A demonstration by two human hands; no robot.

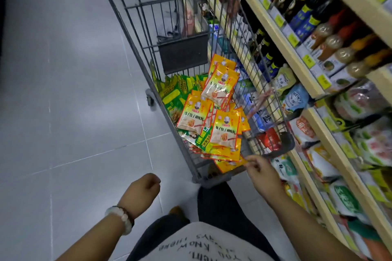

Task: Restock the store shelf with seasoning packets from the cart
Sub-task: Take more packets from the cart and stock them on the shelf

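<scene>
Heaped in the near end of a grey wire shopping cart [244, 34]: flat orange-and-yellow plastic seasoning packets [214, 123], each with a red border, a pale window showing food, and a line of dark Chinese characters across the middle. Stacked loosely, some tilted up against the cart's right side, others lying flat and overlapping. Behind and left of them, in the same cart, a bunch of green-and-yellow packets [180, 89].

Just beside the lowest orange packets at the cart's near corner, reaching in over the rim: right hand [263, 172], fingers bent with thumb and forefinger drawn together at the edge of the pile; too blurred to tell whether a packet is pinched between them. Well apart from the packets, lower left over the floor: left hand [143, 188], curled into a loose fist holding nothing, with a pale stone bangle and a dark bead bracelet [122, 219] on the wrist.

Right of the cart, very close: pale wooden store shelves [282, 36] with yellow price tags, dark sauce bottles above, soft bagged goods below. Underfoot, glossy grey floor tiles [63, 91].
</scene>
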